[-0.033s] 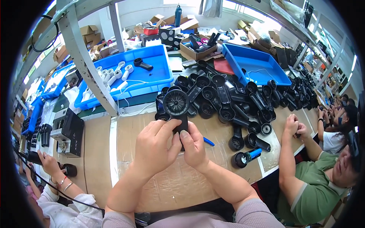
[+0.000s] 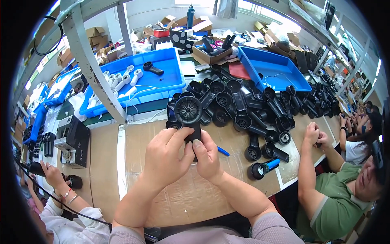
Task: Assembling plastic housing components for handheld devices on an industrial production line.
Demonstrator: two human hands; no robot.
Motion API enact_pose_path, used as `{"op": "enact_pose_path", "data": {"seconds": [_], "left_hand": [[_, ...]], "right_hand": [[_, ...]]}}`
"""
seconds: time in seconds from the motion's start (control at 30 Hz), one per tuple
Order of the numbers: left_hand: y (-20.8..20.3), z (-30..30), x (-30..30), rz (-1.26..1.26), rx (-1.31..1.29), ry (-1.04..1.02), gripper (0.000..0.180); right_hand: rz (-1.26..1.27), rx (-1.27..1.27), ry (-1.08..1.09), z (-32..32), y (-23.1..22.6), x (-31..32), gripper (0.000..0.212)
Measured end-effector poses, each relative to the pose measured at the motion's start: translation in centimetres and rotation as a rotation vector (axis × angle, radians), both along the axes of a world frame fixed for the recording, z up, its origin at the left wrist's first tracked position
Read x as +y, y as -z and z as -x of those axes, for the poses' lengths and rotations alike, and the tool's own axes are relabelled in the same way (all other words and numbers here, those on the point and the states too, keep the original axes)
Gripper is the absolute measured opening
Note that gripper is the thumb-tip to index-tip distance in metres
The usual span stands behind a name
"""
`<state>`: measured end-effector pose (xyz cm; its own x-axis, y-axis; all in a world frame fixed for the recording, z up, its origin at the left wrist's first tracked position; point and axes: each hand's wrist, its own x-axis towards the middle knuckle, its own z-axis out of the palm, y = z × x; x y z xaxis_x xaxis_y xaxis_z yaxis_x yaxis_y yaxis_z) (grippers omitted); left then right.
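I hold a black plastic housing [image 2: 188, 110] up over the table; it has a round spoked grille at the top and a handle below, like a hair dryer's shell. My left hand [image 2: 167, 152] grips the handle from the left, its index finger lying across just under the round head. From the right, my right hand [image 2: 208, 156] pinches the lower handle with the thumb in front. The fingers hide most of the handle. Just right of my hands, a blue pen [image 2: 223, 151] lies on the brown table covering [image 2: 185, 203].
A heap of similar black housings [image 2: 239, 99] spreads behind and right. Beside it lies a blue-and-black cylindrical tool [image 2: 266, 166]. Blue trays [image 2: 178, 69] [image 2: 280, 83] stand at the back. A metal post [image 2: 91, 61] rises at left. Co-workers sit on both sides, one in a green shirt [image 2: 337, 199].
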<state>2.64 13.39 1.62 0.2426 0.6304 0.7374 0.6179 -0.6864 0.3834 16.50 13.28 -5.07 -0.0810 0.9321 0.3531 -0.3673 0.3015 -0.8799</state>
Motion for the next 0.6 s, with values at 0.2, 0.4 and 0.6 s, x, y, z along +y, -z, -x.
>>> {"op": "enact_pose_path", "data": {"seconds": [0.2, 0.4, 0.6], "left_hand": [[-0.26, 0.09, -0.14, 0.020, 0.000, -0.001, 0.028], [0.23, 0.25, 0.01, 0.080, -0.101, 0.049, 0.023], [0.47, 0.64, 0.77, 0.041, -0.221, 0.052, 0.024]], "right_hand": [[0.054, 0.106, -0.111, -0.16, -0.08, -0.12, 0.042], [0.076, 0.165, -0.142, -0.09, 0.09, -0.03, 0.043], [0.093, 0.275, -0.273, -0.54, 0.54, 0.29, 0.042]]}}
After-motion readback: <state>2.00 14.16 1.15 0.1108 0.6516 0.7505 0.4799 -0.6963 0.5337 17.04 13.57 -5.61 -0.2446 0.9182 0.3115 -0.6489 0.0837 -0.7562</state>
